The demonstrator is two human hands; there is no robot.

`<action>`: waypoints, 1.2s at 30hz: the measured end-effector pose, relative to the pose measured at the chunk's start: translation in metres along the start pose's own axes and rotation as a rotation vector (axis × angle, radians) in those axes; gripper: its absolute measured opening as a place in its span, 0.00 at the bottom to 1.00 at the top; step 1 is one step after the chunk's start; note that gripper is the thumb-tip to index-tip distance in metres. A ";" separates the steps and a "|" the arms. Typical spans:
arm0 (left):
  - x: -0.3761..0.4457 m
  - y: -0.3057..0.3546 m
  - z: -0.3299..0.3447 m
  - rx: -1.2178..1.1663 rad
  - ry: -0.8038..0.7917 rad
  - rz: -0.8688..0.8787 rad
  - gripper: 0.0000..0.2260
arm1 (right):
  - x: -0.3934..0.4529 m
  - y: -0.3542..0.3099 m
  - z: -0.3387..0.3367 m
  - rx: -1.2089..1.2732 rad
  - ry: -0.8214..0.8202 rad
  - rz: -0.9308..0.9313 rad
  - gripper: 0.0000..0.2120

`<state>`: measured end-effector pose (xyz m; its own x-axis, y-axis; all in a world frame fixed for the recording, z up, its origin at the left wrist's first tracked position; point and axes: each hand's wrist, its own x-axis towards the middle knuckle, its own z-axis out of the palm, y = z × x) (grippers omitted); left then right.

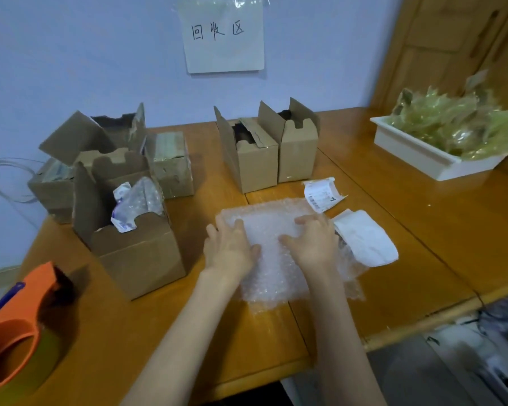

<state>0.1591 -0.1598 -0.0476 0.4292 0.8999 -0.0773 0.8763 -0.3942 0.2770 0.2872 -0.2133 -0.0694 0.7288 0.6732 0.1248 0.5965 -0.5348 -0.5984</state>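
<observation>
A sheet of clear bubble wrap (272, 276) lies flat on the wooden table (423, 230) in front of me. My left hand (228, 247) presses down on its left part with fingers spread. My right hand (313, 240) presses flat on its right part, fingers pointing left. A white padded piece (367, 240) lies at the wrap's right edge, just right of my right hand. A curled shipping label (320, 194) lies beyond it.
Several open cardboard boxes stand around: one near left (135, 247) holding crumpled bubble wrap, a cluster at far left (79, 159), two behind the wrap (258, 159). An orange tape dispenser (15, 326) sits at near left. A white tray (417, 153) of yellowish bags stands far right.
</observation>
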 end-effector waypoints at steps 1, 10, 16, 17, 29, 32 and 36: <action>-0.001 0.000 0.002 -0.022 0.036 -0.018 0.27 | 0.000 0.001 0.000 0.016 0.034 0.001 0.19; -0.004 -0.007 0.004 -0.130 0.116 -0.072 0.37 | -0.001 -0.004 0.000 0.329 0.125 -0.016 0.07; -0.001 -0.017 -0.002 -0.482 0.265 0.003 0.34 | 0.004 -0.004 -0.004 0.537 -0.037 -0.059 0.04; -0.001 -0.017 -0.004 -0.588 0.283 0.044 0.33 | 0.003 -0.004 -0.002 0.556 -0.049 -0.068 0.04; 0.001 -0.016 -0.019 -0.704 0.412 -0.017 0.21 | 0.003 -0.002 -0.007 0.313 -0.083 0.023 0.23; -0.003 -0.016 -0.018 -0.664 0.502 -0.069 0.20 | 0.004 0.001 -0.007 0.364 -0.057 0.078 0.26; -0.004 -0.020 -0.025 -0.786 0.553 -0.064 0.19 | 0.004 0.010 -0.011 0.378 0.005 0.163 0.22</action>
<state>0.1347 -0.1511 -0.0289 0.0456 0.9552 0.2925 0.4113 -0.2847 0.8659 0.3006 -0.2217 -0.0662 0.8056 0.5924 0.0080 0.3085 -0.4080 -0.8593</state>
